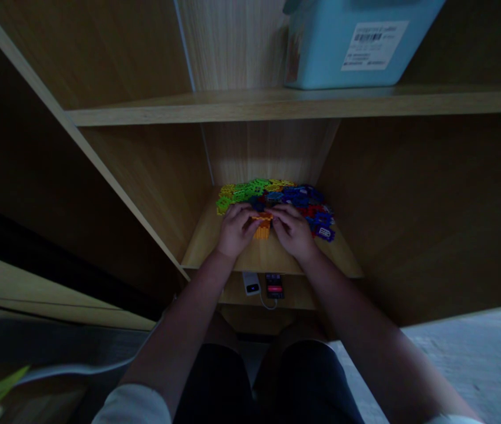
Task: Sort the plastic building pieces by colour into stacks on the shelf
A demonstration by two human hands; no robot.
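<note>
An orange block of interlocking plastic pieces (261, 228) stands on the wooden shelf between my two hands. My left hand (235, 228) pinches its upper left side, fingers curled over the top. From the other side, my right hand (292, 228) closes its fingertips on the top right edge. Behind the hands lies a spread of toothed plastic pieces: green ones (250, 189) at the left, blue ones (323, 226) and red ones (310, 211) at the right. Some pieces are hidden behind my fingers.
Above is another shelf (233, 111) bearing a light blue plastic bin (343, 53) with a label. On a lower ledge are a white power bank (251, 284) and a phone (274, 286), joined by a cable. Wooden side walls (418, 206) enclose the compartment.
</note>
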